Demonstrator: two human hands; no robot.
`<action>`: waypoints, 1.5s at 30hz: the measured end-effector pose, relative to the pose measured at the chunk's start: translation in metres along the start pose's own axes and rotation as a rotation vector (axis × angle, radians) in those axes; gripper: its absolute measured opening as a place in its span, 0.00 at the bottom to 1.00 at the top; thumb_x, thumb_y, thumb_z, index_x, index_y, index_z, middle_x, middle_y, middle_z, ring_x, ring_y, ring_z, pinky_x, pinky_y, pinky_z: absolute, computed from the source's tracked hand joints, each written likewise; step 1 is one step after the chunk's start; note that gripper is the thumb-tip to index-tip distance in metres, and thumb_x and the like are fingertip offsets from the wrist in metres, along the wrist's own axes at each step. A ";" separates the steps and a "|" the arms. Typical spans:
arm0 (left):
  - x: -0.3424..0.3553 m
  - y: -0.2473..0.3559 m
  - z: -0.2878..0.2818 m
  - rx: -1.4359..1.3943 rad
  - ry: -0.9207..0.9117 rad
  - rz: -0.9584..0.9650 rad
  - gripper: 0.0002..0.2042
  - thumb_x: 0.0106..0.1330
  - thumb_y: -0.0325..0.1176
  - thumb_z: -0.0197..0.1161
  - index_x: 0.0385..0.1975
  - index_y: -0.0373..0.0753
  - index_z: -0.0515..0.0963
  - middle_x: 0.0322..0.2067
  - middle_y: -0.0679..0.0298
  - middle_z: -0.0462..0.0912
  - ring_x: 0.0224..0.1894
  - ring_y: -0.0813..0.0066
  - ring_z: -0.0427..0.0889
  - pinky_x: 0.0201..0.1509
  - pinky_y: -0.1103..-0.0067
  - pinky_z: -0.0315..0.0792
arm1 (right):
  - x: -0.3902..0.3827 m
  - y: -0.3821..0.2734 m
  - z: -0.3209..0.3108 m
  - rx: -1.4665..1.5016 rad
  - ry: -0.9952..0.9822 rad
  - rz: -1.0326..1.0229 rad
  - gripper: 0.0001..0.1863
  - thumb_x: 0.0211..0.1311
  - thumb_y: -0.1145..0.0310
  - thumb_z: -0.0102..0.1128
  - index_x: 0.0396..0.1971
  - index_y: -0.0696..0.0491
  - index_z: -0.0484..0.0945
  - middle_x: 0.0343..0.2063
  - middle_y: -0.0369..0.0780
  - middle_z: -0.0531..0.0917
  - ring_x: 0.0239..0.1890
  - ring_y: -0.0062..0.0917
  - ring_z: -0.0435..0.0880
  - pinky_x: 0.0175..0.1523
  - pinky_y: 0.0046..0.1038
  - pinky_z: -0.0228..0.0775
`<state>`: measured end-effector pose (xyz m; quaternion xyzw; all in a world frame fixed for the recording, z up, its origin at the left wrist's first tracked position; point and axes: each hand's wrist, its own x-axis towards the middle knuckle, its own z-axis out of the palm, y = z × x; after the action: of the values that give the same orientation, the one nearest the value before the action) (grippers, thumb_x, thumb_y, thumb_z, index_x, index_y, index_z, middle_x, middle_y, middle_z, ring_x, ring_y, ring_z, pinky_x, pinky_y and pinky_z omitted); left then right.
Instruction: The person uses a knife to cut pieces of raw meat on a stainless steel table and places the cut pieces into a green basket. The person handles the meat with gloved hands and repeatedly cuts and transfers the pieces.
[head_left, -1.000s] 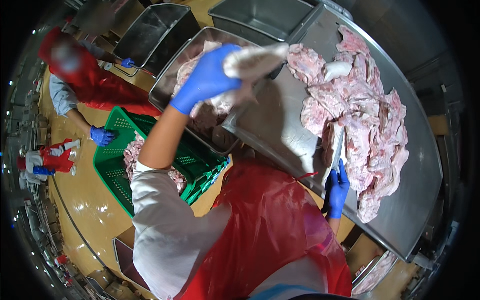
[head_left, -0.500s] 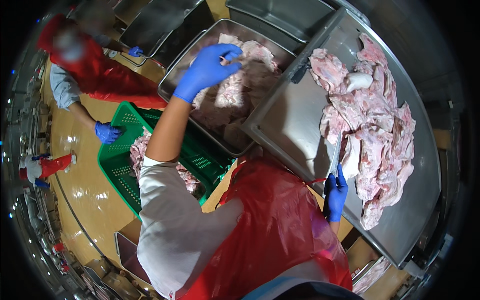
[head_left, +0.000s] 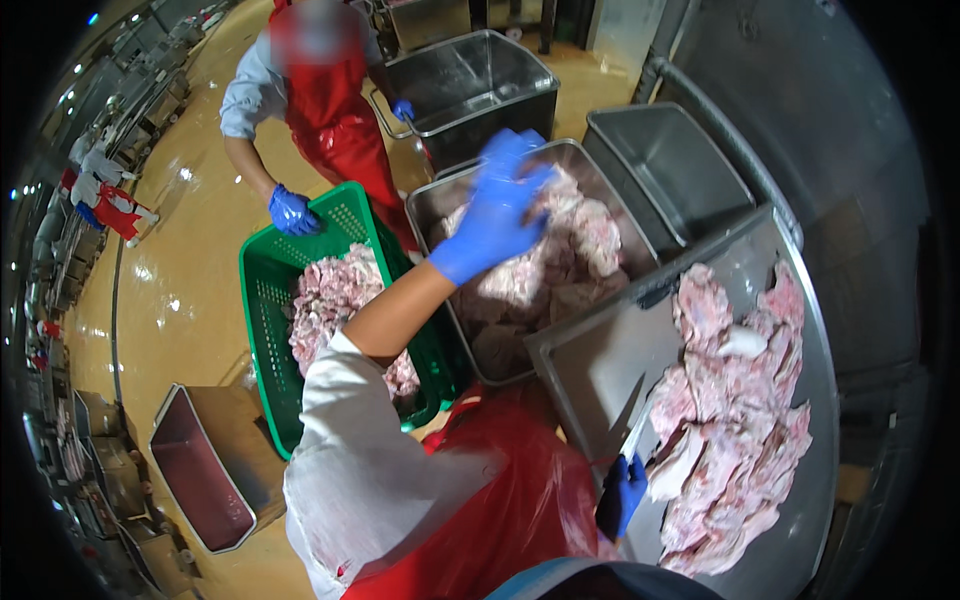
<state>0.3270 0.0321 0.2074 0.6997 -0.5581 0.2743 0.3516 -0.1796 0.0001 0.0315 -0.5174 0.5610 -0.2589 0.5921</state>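
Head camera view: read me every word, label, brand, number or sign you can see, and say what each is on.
No text can be read here.
The knife in the right hand, the metal table, green crate and wearer's red apron show no legible lettering.
Anything in the far-left background is too small and blurred to read.

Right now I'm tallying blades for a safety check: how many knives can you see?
1: the knife in the wearer's right hand, its blade beside the meat on the steel table. More may be hidden beneath the meat.
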 end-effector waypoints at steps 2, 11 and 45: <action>0.026 -0.016 -0.050 0.134 0.444 -0.077 0.23 0.49 0.30 0.77 0.48 0.40 0.82 0.64 0.53 0.69 0.67 0.49 0.67 0.68 0.61 0.66 | 0.001 0.002 -0.001 0.002 0.015 0.033 0.13 0.73 0.69 0.59 0.52 0.56 0.82 0.21 0.28 0.73 0.19 0.10 0.67 0.25 0.19 0.58; -0.093 0.053 -0.027 -0.334 -0.381 -0.496 0.13 0.62 0.39 0.69 0.43 0.42 0.83 0.39 0.52 0.85 0.41 0.50 0.86 0.50 0.65 0.80 | 0.018 0.016 -0.030 -0.044 -0.151 0.107 0.14 0.73 0.64 0.61 0.26 0.52 0.75 0.16 0.31 0.73 0.16 0.14 0.68 0.24 0.21 0.60; -0.241 0.251 0.126 -0.708 -0.804 -0.254 0.13 0.63 0.39 0.69 0.42 0.38 0.83 0.38 0.52 0.85 0.41 0.51 0.85 0.48 0.63 0.79 | -0.035 0.044 -0.138 -0.522 -0.112 -0.293 0.08 0.64 0.70 0.66 0.40 0.56 0.80 0.27 0.46 0.82 0.27 0.38 0.81 0.37 0.33 0.74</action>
<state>0.0265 0.0408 -0.0084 0.6502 -0.6177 -0.2640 0.3550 -0.3282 0.0011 0.0288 -0.7410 0.4945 -0.1597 0.4253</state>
